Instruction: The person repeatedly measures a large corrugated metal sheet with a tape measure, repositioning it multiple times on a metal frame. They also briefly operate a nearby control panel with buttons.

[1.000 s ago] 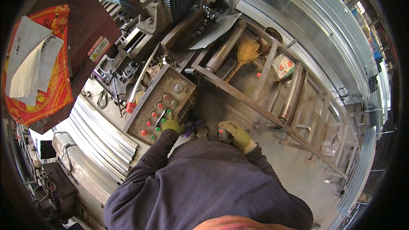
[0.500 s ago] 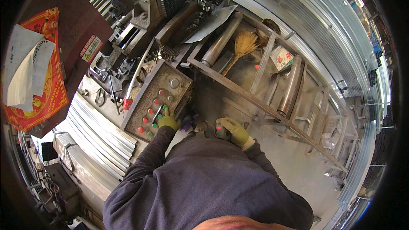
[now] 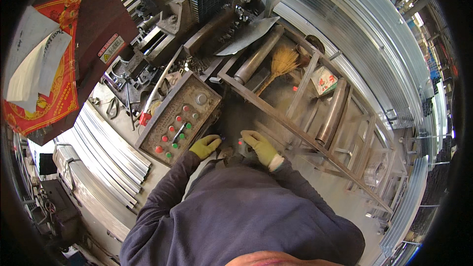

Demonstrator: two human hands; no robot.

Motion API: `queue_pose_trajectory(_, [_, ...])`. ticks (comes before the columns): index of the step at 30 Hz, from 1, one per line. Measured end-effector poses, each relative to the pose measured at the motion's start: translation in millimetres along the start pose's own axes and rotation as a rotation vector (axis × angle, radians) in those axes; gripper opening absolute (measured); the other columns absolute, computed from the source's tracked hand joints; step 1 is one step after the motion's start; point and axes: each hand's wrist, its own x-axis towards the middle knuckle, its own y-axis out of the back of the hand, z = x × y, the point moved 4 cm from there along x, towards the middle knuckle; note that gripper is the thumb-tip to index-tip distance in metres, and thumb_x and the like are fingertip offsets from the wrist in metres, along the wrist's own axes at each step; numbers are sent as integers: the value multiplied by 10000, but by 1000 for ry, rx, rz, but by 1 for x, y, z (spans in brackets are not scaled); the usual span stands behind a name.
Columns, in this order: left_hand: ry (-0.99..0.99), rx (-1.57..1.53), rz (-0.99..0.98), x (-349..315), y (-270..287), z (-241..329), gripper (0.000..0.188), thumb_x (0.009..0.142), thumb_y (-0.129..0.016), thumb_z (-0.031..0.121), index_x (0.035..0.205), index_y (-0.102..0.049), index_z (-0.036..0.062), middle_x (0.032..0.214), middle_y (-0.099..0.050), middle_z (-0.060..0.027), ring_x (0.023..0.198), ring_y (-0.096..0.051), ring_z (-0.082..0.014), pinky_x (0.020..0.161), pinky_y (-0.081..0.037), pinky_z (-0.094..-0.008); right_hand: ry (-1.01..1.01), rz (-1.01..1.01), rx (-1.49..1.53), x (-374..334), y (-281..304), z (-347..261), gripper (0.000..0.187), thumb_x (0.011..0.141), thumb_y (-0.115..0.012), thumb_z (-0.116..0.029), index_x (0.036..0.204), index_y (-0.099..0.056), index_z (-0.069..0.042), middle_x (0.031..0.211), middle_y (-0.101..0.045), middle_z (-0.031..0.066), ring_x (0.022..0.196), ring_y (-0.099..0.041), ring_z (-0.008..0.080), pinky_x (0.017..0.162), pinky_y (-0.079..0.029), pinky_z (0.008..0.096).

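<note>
My left hand (image 3: 206,147), in a yellow-green glove, is just off the lower right edge of a worn control panel (image 3: 180,118) bearing red and green push buttons. Its fingers point right, slightly apart, with nothing visible between them. In front of my body, my right hand (image 3: 262,148), gloved alike, curls round a small dark grey rounded thing (image 3: 242,146) with a red spot. The glove covers part of that thing, and its exact kind is unclear. Between the hands, dark shapes close to my waist are hard to make out.
Ahead to the right stands a steel frame (image 3: 290,120) with metal rollers (image 3: 332,113) and a straw broom (image 3: 284,61). Long metal profiles (image 3: 106,152) lie to the left, below a dark red machine housing (image 3: 98,24). A metal sheet (image 3: 249,37) juts out beyond the panel.
My left hand has come off the panel's buttons, moving right toward my body. My right hand has shifted left with the dark thing, so the hands are closer. The view has turned slightly.
</note>
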Motion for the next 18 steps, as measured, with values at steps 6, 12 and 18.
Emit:
queue_pose_trajectory(6, [12, -715, 122, -24, -27, 26, 501, 1059, -523, 461, 1350, -585, 58, 1157, -680, -79, 1018, -679, -220, 882, -554, -362, 242, -98, -293, 31, -56, -17, 474, 999, -660, -351, 1310, -621, 5, 1191, -686, 84, 1078, -619, 151, 949, -488, 288])
queue_pose_trajectory(12, [73, -1137, 346, -75, -34, 12, 480, 1036, -558, 444, 1303, -612, 48, 1133, -676, -78, 1025, -671, -197, 886, -564, -361, 208, -448, -312, -2, -91, -18, 519, 974, -700, -337, 1355, -594, -1, 1264, -669, 159, 1139, -629, 220, 992, -491, 328])
queue_pose_trajectory(18, [-25, -948, 569, -114, -63, 31, 435, 1058, -512, 332, 1404, -533, 70, 1279, -631, -102, 1155, -640, -240, 979, -558, -406, 453, -593, -628, -25, -107, -19, 669, 945, -708, -433, 1425, -517, -7, 1397, -579, 214, 1307, -553, 312, 1102, -422, 378])
